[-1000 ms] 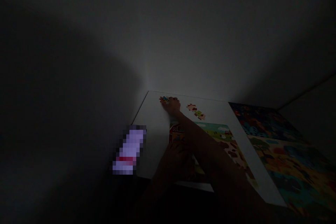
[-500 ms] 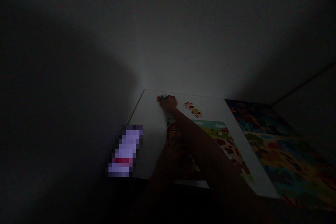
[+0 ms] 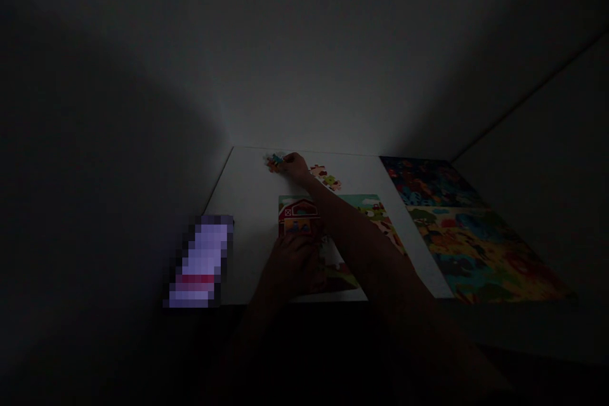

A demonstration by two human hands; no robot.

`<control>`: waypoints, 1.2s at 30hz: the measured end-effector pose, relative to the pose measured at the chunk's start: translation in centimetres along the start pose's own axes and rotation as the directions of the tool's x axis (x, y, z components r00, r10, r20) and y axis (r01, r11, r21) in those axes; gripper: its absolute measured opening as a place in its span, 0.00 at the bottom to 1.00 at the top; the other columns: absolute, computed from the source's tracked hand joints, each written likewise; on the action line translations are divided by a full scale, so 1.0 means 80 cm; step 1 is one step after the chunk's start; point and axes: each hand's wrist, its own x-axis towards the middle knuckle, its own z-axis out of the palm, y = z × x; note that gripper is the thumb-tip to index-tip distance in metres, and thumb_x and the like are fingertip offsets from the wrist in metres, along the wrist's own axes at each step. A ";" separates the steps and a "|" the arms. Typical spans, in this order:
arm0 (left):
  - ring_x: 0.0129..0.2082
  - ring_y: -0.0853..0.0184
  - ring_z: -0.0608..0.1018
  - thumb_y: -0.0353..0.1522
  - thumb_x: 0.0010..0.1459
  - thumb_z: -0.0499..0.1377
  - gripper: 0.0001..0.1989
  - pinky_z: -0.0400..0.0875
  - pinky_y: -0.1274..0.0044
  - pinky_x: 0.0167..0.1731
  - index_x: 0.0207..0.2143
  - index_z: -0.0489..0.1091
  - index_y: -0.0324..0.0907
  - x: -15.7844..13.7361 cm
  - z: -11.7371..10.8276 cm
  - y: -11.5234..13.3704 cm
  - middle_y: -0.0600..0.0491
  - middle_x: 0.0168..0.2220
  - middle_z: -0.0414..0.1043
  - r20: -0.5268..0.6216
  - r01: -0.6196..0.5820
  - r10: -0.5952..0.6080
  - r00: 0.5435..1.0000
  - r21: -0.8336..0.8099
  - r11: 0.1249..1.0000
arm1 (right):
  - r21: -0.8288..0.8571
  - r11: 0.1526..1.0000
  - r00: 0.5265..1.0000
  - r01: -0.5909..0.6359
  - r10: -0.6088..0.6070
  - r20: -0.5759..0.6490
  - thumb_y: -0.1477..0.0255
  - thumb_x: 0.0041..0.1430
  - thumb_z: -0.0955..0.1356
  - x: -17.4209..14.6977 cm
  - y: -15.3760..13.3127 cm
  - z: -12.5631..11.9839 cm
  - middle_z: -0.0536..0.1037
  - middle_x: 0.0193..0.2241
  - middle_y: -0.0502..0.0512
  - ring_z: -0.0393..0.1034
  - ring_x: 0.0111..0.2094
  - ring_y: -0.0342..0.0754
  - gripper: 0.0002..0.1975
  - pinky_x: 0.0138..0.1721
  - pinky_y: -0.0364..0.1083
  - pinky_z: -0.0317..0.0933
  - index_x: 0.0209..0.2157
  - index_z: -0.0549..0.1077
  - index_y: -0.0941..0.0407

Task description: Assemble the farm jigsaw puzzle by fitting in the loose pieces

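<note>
A partly covered farm jigsaw puzzle (image 3: 297, 210) with a red barn lies on the white table (image 3: 238, 187). My left hand (image 3: 292, 257) rests on its lower left part, palm down and fingers outstretched. At the far left of the table, my right hand (image 3: 295, 168) pinches at a small cluster of loose puzzle pieces (image 3: 273, 163). A piece seems to be between the fingertips, though the dim light blurs it. Just right of that hand lie two more loose pieces (image 3: 330, 180), pink and green. My right forearm hides the middle of the puzzle.
At the left table edge lies a lit phone-like screen (image 3: 202, 260), blurred into blocks. Two pictures, a dark blue one (image 3: 419, 181) and a yellow animal scene (image 3: 480, 247), lie on the right. A pale wall (image 3: 304, 89) rises behind the table. The room is very dark.
The view has shifted, so the table sits further left and higher. My right hand has drawn slightly right off the cluster, uncovering more of it. My left hand stays on the puzzle.
</note>
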 end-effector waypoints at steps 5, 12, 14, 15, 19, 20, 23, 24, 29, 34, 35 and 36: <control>0.45 0.61 0.75 0.30 0.64 0.55 0.08 0.70 0.65 0.47 0.40 0.74 0.41 0.002 -0.005 0.005 0.49 0.41 0.77 0.014 0.029 -0.029 1.000 -0.012 1.000 | -0.044 0.999 0.998 0.014 -0.011 0.058 0.77 0.45 0.70 -0.012 0.000 -0.031 0.71 0.26 0.47 0.68 0.31 0.43 0.10 0.38 0.44 0.64 0.27 0.64 0.55; 0.43 0.63 0.75 0.31 0.65 0.54 0.09 0.69 0.66 0.46 0.38 0.74 0.41 0.005 -0.006 0.008 0.50 0.39 0.77 -0.021 0.023 -0.024 0.999 -0.019 1.000 | 0.009 1.000 0.997 -0.009 0.008 0.073 0.70 0.42 0.71 -0.053 0.011 -0.098 0.70 0.25 0.44 0.66 0.27 0.42 0.14 0.34 0.43 0.62 0.30 0.63 0.54; 0.43 0.63 0.75 0.30 0.64 0.55 0.08 0.69 0.67 0.46 0.38 0.74 0.41 0.005 -0.006 0.007 0.50 0.39 0.77 -0.018 0.015 -0.015 1.000 -0.017 1.000 | 0.021 1.000 0.996 -0.015 0.013 0.094 0.68 0.40 0.72 -0.070 0.010 -0.118 0.70 0.26 0.44 0.65 0.27 0.42 0.16 0.32 0.43 0.61 0.30 0.62 0.54; 0.43 0.63 0.74 0.30 0.64 0.55 0.08 0.69 0.67 0.46 0.38 0.74 0.41 0.005 -0.006 0.007 0.50 0.39 0.77 -0.016 0.016 -0.017 1.000 -0.016 1.000 | 0.027 0.999 0.994 -0.016 0.013 0.106 0.67 0.39 0.72 -0.079 0.009 -0.127 0.71 0.26 0.44 0.65 0.27 0.42 0.17 0.31 0.43 0.61 0.30 0.62 0.54; 0.44 0.62 0.74 0.30 0.64 0.54 0.08 0.68 0.66 0.46 0.38 0.74 0.41 0.004 -0.006 0.006 0.50 0.40 0.77 -0.007 0.027 -0.027 1.000 -0.012 1.000 | 0.072 0.997 0.989 -0.017 0.006 0.146 0.66 0.38 0.73 -0.115 0.001 -0.150 0.71 0.27 0.45 0.64 0.28 0.42 0.19 0.31 0.42 0.60 0.31 0.62 0.54; 0.44 0.62 0.74 0.30 0.64 0.54 0.08 0.68 0.66 0.47 0.38 0.74 0.41 0.004 -0.006 0.006 0.50 0.40 0.77 -0.003 0.025 -0.025 1.000 -0.014 1.000 | 0.079 0.997 0.988 -0.017 0.005 0.157 0.66 0.39 0.73 -0.123 -0.001 -0.154 0.71 0.28 0.45 0.64 0.28 0.42 0.19 0.32 0.42 0.60 0.32 0.63 0.54; 0.44 0.62 0.74 0.31 0.65 0.54 0.09 0.68 0.66 0.47 0.38 0.74 0.41 0.004 -0.006 0.006 0.50 0.41 0.77 0.012 0.033 -0.033 0.999 -0.015 0.999 | 0.064 0.998 0.984 -0.029 0.017 0.179 0.68 0.41 0.73 -0.145 -0.007 -0.164 0.70 0.28 0.45 0.64 0.29 0.41 0.18 0.32 0.42 0.60 0.33 0.64 0.54; 0.44 0.62 0.74 0.31 0.65 0.54 0.09 0.68 0.66 0.47 0.38 0.74 0.41 0.004 -0.006 0.006 0.50 0.41 0.77 0.017 0.034 -0.034 0.999 -0.014 0.999 | 0.054 0.998 0.982 -0.037 0.026 0.184 0.68 0.41 0.73 -0.151 -0.007 -0.167 0.70 0.29 0.45 0.64 0.29 0.41 0.18 0.32 0.41 0.59 0.33 0.64 0.54; 0.46 0.63 0.74 0.31 0.65 0.53 0.10 0.68 0.66 0.48 0.38 0.75 0.42 0.005 -0.007 0.007 0.51 0.41 0.77 0.032 0.045 -0.044 0.999 -0.013 0.999 | 0.039 0.997 0.965 -0.073 0.061 0.256 0.68 0.45 0.73 -0.174 -0.004 -0.187 0.71 0.31 0.45 0.66 0.32 0.42 0.18 0.33 0.41 0.61 0.36 0.64 0.53; 0.45 0.63 0.75 0.32 0.65 0.53 0.10 0.69 0.65 0.47 0.38 0.75 0.43 0.005 -0.007 0.006 0.51 0.42 0.77 0.071 0.070 -0.070 0.995 0.003 0.998 | 0.012 0.997 0.935 -0.073 0.064 0.348 0.66 0.48 0.73 -0.193 -0.007 -0.205 0.73 0.32 0.47 0.68 0.32 0.43 0.19 0.31 0.41 0.62 0.41 0.67 0.52; 0.45 0.63 0.75 0.33 0.66 0.53 0.11 0.69 0.65 0.47 0.38 0.75 0.43 0.006 -0.008 0.007 0.51 0.42 0.77 0.072 0.074 -0.074 0.995 0.008 0.997 | 0.004 0.997 0.931 -0.072 0.065 0.360 0.66 0.49 0.73 -0.196 -0.009 -0.208 0.74 0.31 0.47 0.68 0.31 0.43 0.19 0.29 0.40 0.62 0.43 0.68 0.52; 0.45 0.63 0.75 0.33 0.66 0.53 0.11 0.69 0.65 0.47 0.38 0.75 0.43 0.006 -0.008 0.007 0.51 0.42 0.77 0.068 0.074 -0.075 0.995 0.013 0.997 | -0.007 0.997 0.926 -0.072 0.070 0.372 0.66 0.50 0.73 -0.199 -0.011 -0.210 0.74 0.31 0.47 0.67 0.29 0.42 0.19 0.27 0.40 0.61 0.44 0.68 0.52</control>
